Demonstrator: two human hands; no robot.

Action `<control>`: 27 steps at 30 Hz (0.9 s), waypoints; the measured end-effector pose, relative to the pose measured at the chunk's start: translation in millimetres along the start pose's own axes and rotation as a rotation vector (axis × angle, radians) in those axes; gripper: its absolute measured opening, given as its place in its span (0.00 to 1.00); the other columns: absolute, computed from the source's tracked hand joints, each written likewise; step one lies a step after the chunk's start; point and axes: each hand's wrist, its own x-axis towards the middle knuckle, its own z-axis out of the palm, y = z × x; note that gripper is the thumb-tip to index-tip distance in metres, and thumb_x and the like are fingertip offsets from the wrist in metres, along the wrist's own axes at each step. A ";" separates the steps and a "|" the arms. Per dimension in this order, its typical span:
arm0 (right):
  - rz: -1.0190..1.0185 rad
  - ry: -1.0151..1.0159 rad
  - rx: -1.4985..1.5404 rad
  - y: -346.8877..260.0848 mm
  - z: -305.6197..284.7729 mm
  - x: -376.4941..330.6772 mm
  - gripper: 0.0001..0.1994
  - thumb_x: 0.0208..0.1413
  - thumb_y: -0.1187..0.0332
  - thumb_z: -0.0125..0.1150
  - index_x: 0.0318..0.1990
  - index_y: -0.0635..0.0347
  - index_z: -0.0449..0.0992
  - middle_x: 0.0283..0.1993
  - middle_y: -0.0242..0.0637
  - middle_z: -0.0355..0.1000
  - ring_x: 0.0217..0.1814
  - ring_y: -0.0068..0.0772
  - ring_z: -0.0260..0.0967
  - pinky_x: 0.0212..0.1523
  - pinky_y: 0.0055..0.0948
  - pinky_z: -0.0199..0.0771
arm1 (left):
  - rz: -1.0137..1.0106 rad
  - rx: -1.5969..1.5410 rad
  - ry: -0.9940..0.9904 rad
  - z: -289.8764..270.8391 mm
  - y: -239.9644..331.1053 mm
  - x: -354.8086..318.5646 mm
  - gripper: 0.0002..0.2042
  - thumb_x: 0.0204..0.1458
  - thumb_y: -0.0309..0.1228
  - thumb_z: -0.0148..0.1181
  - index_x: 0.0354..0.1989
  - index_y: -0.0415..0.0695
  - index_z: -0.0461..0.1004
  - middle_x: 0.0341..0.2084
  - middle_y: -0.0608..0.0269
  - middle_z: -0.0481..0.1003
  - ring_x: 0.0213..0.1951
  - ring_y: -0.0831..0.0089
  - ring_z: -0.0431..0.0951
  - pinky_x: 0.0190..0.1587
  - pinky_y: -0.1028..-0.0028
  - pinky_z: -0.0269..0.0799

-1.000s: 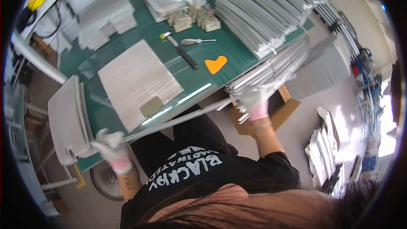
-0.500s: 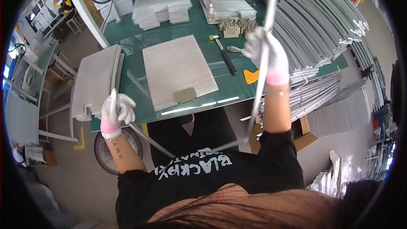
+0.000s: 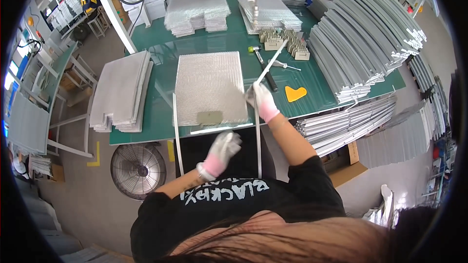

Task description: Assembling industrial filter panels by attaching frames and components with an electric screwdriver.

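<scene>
— What has your right hand got?

— My right hand [image 3: 262, 101], gloved, is closed around thin metal strips [image 3: 271, 63]. One strip slants up and away over the counter [image 3: 156, 44]; another [image 3: 257, 141] runs from the same grip straight down past the counter's near edge.

— And the left?

— My left hand [image 3: 223, 149] hangs below the near edge, in front of my chest, fingers loosely curled. It holds nothing that I can make out, and it is apart from the strips.

— What lies next to the right hand?

— Just to its left, a mesh sheet [image 3: 209, 87] flat on the green counter, with a small grey pad [image 3: 209, 117] on its near edge. A third strip [image 3: 176, 131] lies along the sheet's left side and sticks out over the edge.

— Further out?

— To the right, an orange scraper [image 3: 295, 93]. Beyond my hand, a mallet [image 3: 263, 65] with a black handle, then small blocks [image 3: 285, 44]. On the left end sits a stack of sheets [image 3: 122, 90]. On the right, a big pile of strips [image 3: 360, 34]. A fan [image 3: 138, 168] stands on the floor under the counter.
</scene>
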 end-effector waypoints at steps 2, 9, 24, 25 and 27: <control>0.192 -0.095 0.209 -4.1 5.9 -40.3 0.11 0.67 0.64 0.45 0.37 0.62 0.69 0.29 0.36 0.69 0.32 0.29 0.69 0.37 0.29 0.73 | -0.163 -0.330 -0.039 2.0 -36.0 30.3 0.23 0.65 0.44 0.49 0.61 0.40 0.62 0.59 0.49 0.66 0.58 0.57 0.69 0.63 0.56 0.63; -0.119 -0.006 -0.436 5.5 8.4 -134.3 0.31 0.68 0.70 0.39 0.74 0.61 0.35 0.29 0.30 0.66 0.20 0.14 0.58 0.24 0.16 0.66 | 0.087 -0.307 -0.196 20.3 -7.9 77.0 0.29 0.67 0.52 0.35 0.66 0.41 0.56 0.64 0.49 0.60 0.64 0.51 0.62 0.66 0.53 0.58; 0.092 -0.236 0.096 11.6 29.2 -107.4 0.28 0.69 0.70 0.36 0.75 0.50 0.40 0.26 0.29 0.62 0.17 0.16 0.51 0.24 0.21 0.69 | 0.276 -0.188 -0.330 42.0 38.7 166.5 0.27 0.69 0.47 0.34 0.71 0.47 0.48 0.69 0.56 0.55 0.66 0.51 0.58 0.69 0.54 0.54; 0.080 -0.215 0.025 9.4 29.3 -109.2 0.28 0.69 0.69 0.36 0.75 0.52 0.40 0.26 0.29 0.61 0.18 0.16 0.51 0.25 0.21 0.69 | 0.264 -0.208 -0.326 43.1 36.4 167.3 0.28 0.68 0.47 0.35 0.71 0.46 0.48 0.69 0.56 0.55 0.66 0.50 0.59 0.68 0.54 0.55; 0.068 -0.190 -0.055 8.3 29.9 -109.8 0.29 0.69 0.70 0.36 0.75 0.53 0.41 0.25 0.29 0.61 0.18 0.17 0.52 0.24 0.21 0.69 | 0.274 -0.205 -0.307 45.9 32.3 169.8 0.28 0.68 0.48 0.36 0.71 0.46 0.49 0.68 0.55 0.56 0.65 0.50 0.61 0.67 0.55 0.58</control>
